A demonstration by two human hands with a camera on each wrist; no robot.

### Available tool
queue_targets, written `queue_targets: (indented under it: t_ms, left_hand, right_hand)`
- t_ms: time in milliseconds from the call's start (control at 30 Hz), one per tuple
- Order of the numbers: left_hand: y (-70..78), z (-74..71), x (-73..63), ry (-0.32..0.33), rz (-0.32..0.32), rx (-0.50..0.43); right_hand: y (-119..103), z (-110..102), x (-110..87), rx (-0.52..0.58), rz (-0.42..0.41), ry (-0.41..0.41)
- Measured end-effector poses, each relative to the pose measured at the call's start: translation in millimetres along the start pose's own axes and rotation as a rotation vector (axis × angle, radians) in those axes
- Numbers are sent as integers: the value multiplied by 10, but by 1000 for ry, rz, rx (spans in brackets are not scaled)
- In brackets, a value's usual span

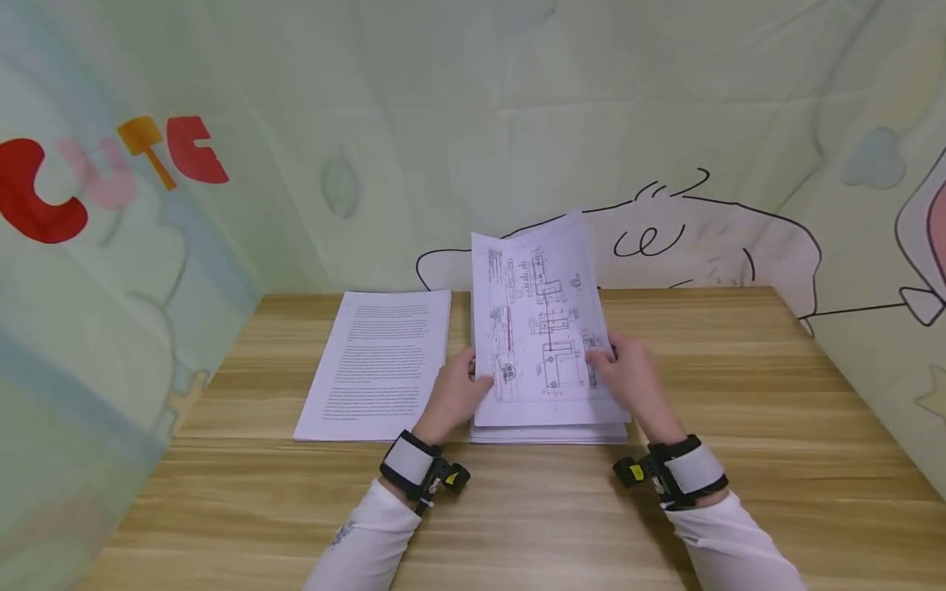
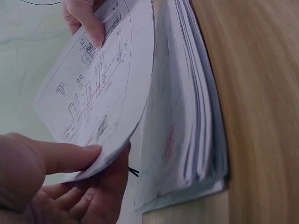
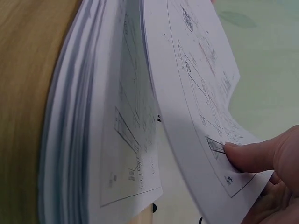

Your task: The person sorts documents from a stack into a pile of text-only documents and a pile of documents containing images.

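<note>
A sheet of paper [image 1: 528,328] printed with technical drawings is raised above a stack of paper [image 1: 550,433]. My left hand [image 1: 452,392] pinches the sheet's left edge, thumb on top and fingers beneath, as the left wrist view shows. On the opposite edge, my right hand [image 1: 634,377] pinches the same sheet between thumb and fingers. The sheet bows a little, and a gap separates it from the stack [image 3: 79,140] in the right wrist view. More line drawings show on the stack's top page. Whether the raised part is one sheet or a few, I cannot tell.
Left of the drawings, a second stack of paper [image 1: 384,369] covered with printed text lies flat on the wooden table [image 1: 532,517]. Behind the table hangs a pale cloth backdrop [image 1: 443,123] with cartoon figures and coloured letters. Each wrist wears a strapped camera [image 1: 451,476].
</note>
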State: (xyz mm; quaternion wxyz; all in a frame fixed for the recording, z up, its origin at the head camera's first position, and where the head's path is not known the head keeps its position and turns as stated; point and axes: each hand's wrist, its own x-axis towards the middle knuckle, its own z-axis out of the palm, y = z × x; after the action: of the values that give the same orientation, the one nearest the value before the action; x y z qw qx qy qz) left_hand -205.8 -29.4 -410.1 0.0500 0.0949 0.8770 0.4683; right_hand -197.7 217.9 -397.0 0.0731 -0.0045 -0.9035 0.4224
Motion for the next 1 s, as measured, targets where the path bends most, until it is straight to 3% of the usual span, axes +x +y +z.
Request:
queue_targets:
  t_ms: [167,400,533,633,800,1000]
  left_hand:
    - [-38,-62,-22,-83,-46,72]
    - [-81,-73,-31,-114,-50,102]
    - [-95,-83,-32,-137,-88,83]
    - [-108,-93,-28,-136,-117,90]
    - [-133,-99,-15,-116,-115,145]
    - [-154,-87,5,-115,-117,147]
  right_hand:
    - [26,59,-9,-97,-14,-3]
    - [83,108,-10,-190,23,-58]
    - [112,120,3,-216,35,-88]
    - [143,111,11,-224,41,-109]
    - [207,66,31,-200,88,-141]
    - [250,28,49,-216,112,-146]
